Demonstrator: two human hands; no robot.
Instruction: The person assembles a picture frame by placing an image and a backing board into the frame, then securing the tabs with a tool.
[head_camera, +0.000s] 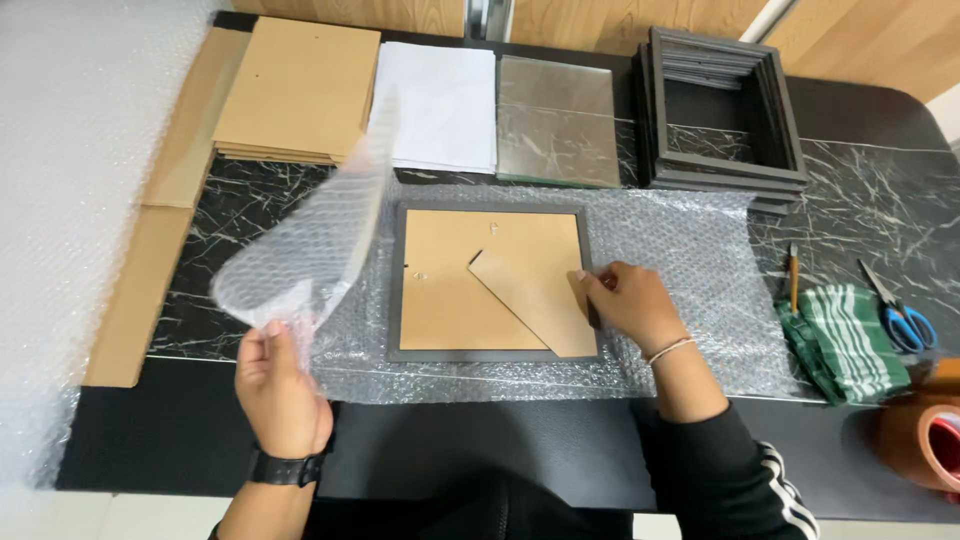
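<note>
A dark picture frame (396, 290) lies face down on a sheet of bubble wrap (690, 290), its brown backing board and fold-out stand (535, 300) facing up. My left hand (275, 385) grips the left end of the bubble wrap and holds it lifted and curled above the table, beside the frame's left edge. My right hand (632, 305) rests on the frame's right edge, fingers pressing down near the stand.
At the back lie brown backing boards (295, 90), white paper sheets (440, 105), glass panes (555, 120) and a stack of black frames (725, 110). A green striped cloth (845, 340), blue scissors (900, 315), a pencil (793, 280) and a tape roll (925, 435) sit right. Cardboard strips (150, 250) lie left.
</note>
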